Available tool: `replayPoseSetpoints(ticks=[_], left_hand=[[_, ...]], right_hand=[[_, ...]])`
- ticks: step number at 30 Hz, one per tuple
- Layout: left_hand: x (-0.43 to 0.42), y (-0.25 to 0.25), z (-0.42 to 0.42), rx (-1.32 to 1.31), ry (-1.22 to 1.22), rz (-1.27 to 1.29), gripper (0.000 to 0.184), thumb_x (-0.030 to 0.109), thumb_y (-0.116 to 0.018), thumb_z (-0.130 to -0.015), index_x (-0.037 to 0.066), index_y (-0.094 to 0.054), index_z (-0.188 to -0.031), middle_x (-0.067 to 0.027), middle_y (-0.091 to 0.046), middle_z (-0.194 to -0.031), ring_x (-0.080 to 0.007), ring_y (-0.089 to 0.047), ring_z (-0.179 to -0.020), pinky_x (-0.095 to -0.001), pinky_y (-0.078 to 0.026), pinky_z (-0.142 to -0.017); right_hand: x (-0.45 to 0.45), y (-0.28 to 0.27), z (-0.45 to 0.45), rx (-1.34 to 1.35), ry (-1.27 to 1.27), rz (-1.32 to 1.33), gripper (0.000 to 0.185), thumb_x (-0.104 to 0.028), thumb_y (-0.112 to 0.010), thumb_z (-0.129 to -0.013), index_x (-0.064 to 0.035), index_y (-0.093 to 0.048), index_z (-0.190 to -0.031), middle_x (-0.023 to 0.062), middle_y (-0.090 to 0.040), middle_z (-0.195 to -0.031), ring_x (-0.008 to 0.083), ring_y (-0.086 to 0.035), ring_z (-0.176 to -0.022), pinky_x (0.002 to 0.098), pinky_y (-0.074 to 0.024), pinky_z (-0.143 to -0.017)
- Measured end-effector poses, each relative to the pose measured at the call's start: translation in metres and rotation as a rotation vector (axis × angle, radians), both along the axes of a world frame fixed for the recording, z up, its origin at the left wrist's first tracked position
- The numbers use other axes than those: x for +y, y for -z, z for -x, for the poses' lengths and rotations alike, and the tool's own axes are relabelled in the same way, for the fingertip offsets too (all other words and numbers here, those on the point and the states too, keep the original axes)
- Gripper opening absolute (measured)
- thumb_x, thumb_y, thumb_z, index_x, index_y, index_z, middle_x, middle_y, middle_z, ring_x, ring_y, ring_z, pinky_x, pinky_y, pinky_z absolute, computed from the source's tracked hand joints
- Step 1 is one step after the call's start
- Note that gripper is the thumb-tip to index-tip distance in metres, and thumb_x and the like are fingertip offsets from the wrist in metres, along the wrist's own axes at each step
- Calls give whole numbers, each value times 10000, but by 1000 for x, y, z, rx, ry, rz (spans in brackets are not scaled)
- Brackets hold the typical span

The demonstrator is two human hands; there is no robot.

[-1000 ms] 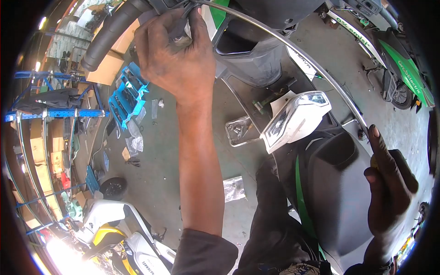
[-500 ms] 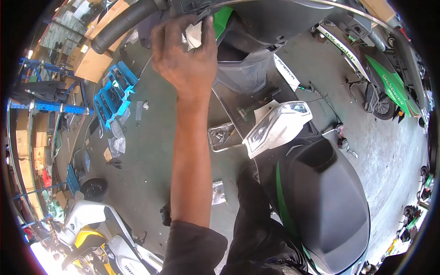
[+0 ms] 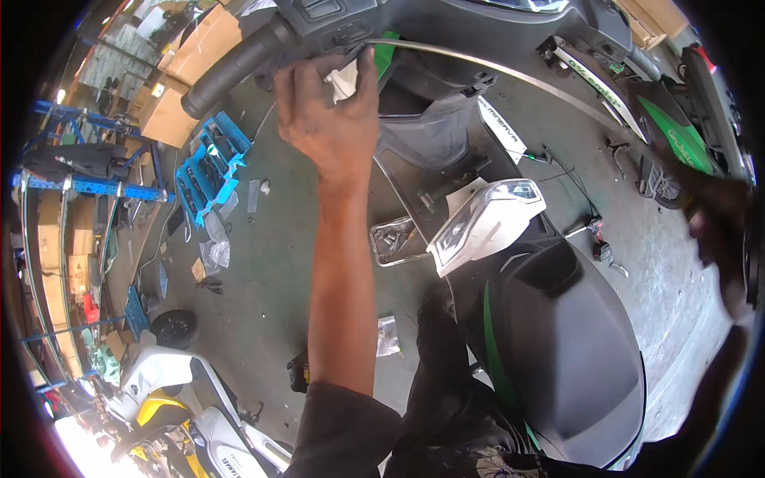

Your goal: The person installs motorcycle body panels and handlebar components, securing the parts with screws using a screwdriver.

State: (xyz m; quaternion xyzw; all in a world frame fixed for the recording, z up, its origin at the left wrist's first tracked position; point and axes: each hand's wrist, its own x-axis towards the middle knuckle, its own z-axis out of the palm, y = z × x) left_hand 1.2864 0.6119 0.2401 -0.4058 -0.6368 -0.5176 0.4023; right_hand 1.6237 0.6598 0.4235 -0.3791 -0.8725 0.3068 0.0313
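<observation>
My left hand (image 3: 331,119) is closed near the scooter's left handlebar, with a crumpled white piece, paper or cloth, (image 3: 344,81) between thumb and fingers. A thin, pale, shiny strip (image 3: 478,64) starts at these fingertips and curves right across the front of the scooter. At the far right edge, my right hand (image 3: 717,235) is raised and smeared by motion. The strip fades out toward it; whether the fingers hold it I cannot tell. Behind my left fingers are a green panel (image 3: 386,54) and the dark dashboard (image 3: 470,25).
A white headlight unit (image 3: 490,223) rests before the black seat (image 3: 570,350). Beside it is a metal tray (image 3: 396,253) with small parts. A blue toolbox (image 3: 211,163) stands on the floor at left. Other scooters stand around, one green and white (image 3: 673,131) at right.
My right hand has come into view at the right edge. The strip now hangs lower, reaching from my left fingertips toward the right. The view has shifted slightly; my left hand keeps its grip.
</observation>
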Motion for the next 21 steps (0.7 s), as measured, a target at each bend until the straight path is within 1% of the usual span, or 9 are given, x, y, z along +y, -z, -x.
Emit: replayPoseSetpoints(ticks=[1,2,4,6,12,16,18,20,21], left_hand=[[0,0,-1,-6,9,-7,316,215,-884,-609,61,-631,-717,-49,-615,-738,-232,-604,-716,-361,-491,-638],[1,1,1,0,5,-4,316,215,-884,-609,61,-631,-717,-49,-615,-738,-232,-604,-716,-361,-491,-638],[5,4,2,26,-29,-36,334,210,-897,-588,61,-626,-716,-41,-612,-733,-233,-599,-728,-371,-490,-651],[2,3,-1,20,-45,13,317,184,-885,-592,72,-625,-737,-50,-612,-770,-248,-615,-754,-382,-503,-653],[0,-2,-5,-38,-113,73,306,163,-874,-596,82,-620,-745,-40,-621,-809,-258,-635,-770,-393,-513,-648],[1,-4,-9,-27,-144,89,296,149,-862,-605,66,-614,-741,-34,-623,-774,-249,-620,-754,-385,-509,-633],[2,-5,-10,0,-151,103,293,141,-858,-606,60,-610,-739,-35,-621,-759,-247,-612,-746,-382,-507,-628],[2,-5,-7,46,-173,95,298,127,-857,-602,49,-602,-734,-36,-619,-737,-241,-596,-737,-377,-506,-624],[2,-5,-2,171,-208,124,387,197,-909,-573,16,-601,-720,-63,-606,-712,-202,-572,-630,-312,-476,-578]], right_hand=[[0,19,-7,49,39,79,422,-130,-563,-896,-35,-570,-1307,4,-457,-644,83,-373,-506,254,-343,-480],[-4,42,-11,116,68,105,417,-216,-539,-933,-40,-563,-1311,-33,-462,-646,41,-359,-514,222,-340,-484],[-4,84,-17,271,14,108,404,-167,-552,-929,-35,-563,-1310,-21,-489,-652,44,-371,-524,216,-348,-492],[-5,105,-14,367,90,275,390,-103,-543,-929,-38,-561,-1313,-7,-512,-653,48,-391,-534,222,-365,-499],[27,122,-8,380,3,441,364,-69,-519,-942,-33,-570,-1301,-4,-525,-631,52,-458,-559,227,-413,-515],[56,123,-9,392,-17,599,356,-174,-524,-972,-4,-579,-1280,19,-553,-657,71,-510,-580,235,-451,-544],[76,125,-7,371,-46,499,402,-251,-515,-979,-10,-566,-1297,30,-553,-712,80,-499,-598,245,-449,-569],[104,123,-2,295,-108,217,404,-300,-517,-975,-31,-593,-1267,33,-546,-699,91,-488,-588,252,-423,-542],[117,121,0,250,-118,96,407,-327,-523,-970,-38,-610,-1244,36,-545,-693,98,-484,-580,256,-411,-529]])
